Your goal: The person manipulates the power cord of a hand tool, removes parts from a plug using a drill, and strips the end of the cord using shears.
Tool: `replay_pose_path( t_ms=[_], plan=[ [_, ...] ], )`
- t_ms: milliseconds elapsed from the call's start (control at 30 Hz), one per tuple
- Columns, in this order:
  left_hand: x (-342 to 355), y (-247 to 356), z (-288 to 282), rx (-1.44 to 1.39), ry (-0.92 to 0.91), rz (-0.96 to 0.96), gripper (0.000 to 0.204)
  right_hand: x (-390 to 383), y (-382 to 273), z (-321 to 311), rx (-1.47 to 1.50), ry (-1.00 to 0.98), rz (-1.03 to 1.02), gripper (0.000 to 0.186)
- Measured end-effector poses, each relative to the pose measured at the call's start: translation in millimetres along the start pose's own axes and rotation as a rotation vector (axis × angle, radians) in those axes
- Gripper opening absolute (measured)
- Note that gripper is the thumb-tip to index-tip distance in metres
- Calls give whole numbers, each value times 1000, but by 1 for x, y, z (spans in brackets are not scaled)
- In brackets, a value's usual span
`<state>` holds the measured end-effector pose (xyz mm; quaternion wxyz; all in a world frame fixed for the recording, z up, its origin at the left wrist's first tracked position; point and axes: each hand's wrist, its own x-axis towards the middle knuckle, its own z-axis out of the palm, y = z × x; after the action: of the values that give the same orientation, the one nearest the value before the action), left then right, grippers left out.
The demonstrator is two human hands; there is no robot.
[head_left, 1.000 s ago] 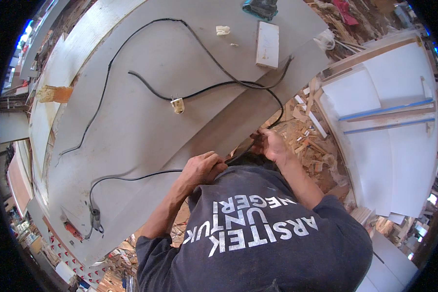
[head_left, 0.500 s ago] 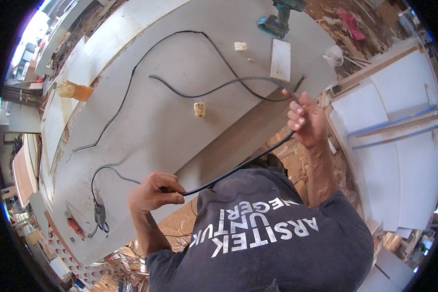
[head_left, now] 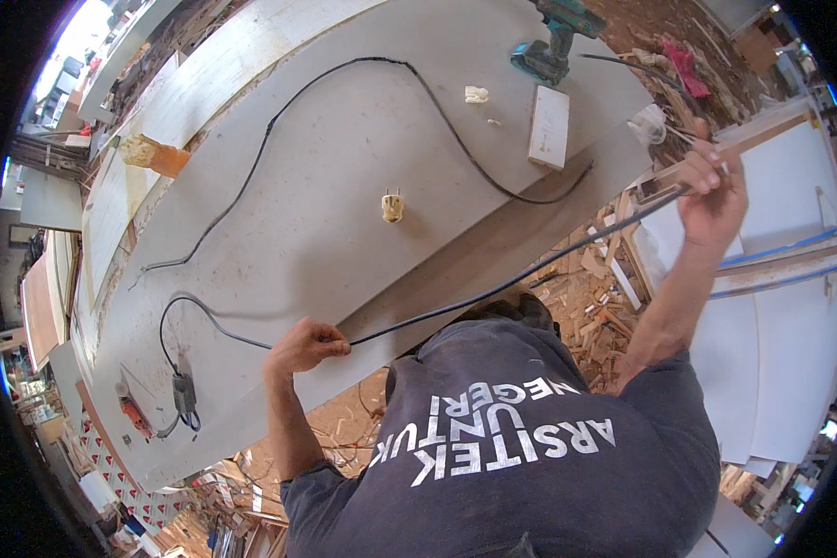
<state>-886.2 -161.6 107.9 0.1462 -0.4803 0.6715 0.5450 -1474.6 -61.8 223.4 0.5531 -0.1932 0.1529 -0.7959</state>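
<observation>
A black electrical cable stretches between my two hands across the front edge of the grey board. My left hand pinches it over the board's near edge. Off to the right, my right hand is closed round the cable, whose free end sticks out past it toward the drill. On the left, the cable runs back to a small grey box with short wires. A second black cable lies curved over the board, its ends stripped. A cream two-pin plug rests mid-board.
At the far edge stand a teal cordless drill, a white rectangular block and a small cream piece. A red-handled tool lies near the grey box. Wood scraps cover the floor; white panels stand at right.
My right hand has moved to the right, away from the board, drawing the cable out straighter. The cable's free end has left the board's middle. My left hand stays nearly in place.
</observation>
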Motion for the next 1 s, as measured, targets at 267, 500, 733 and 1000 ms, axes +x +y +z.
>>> replay_pose_path(
  t_ms=[267,500,733,1000],
  plan=[
    [30,-11,0,168,131,-113,18,-35,-162,-62,-373,294,-301,39],
    [33,-23,-3,284,182,-276,24,-31,-125,11,-718,1113,-1136,26],
    [60,119,5,-288,534,479,24,-7,54,37,-706,472,-247,20],
    [97,259,54,-684,543,897,32,-19,196,41,-647,-55,437,23]
  ],
)
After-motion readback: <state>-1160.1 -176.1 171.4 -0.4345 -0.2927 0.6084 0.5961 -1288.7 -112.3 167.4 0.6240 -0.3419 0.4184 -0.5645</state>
